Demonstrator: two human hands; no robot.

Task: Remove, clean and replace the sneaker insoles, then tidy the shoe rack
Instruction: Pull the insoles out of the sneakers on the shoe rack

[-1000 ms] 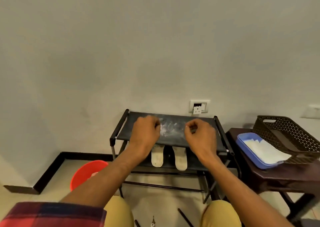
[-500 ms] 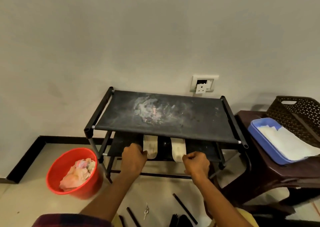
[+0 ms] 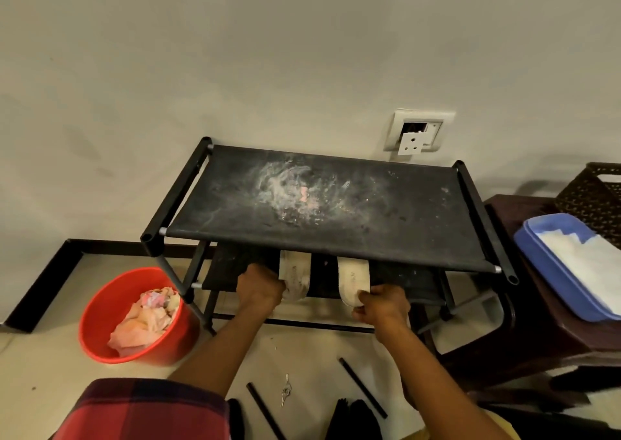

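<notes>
Each insole, left [image 3: 295, 276] and right [image 3: 353, 280], is pinched by a hand, left [image 3: 259, 288], right [image 3: 383, 305]; either could snag under the rack [image 3: 336, 204] at 12 o'clock.

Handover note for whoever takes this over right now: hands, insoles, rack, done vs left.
Left hand: closed on the heel end of the left insole.
Right hand: closed on the heel end of the right insole.
Both insoles lie side by side on the lower shelf of the shoe rack, heels towards the person.
No sneakers in view, so the insoles are out. Whether they are clean is unclear.
Left: top shelf has a white powdery smear; loose black rods and a key lie on the floor. Red bucket holds crumpled cloth.
</notes>
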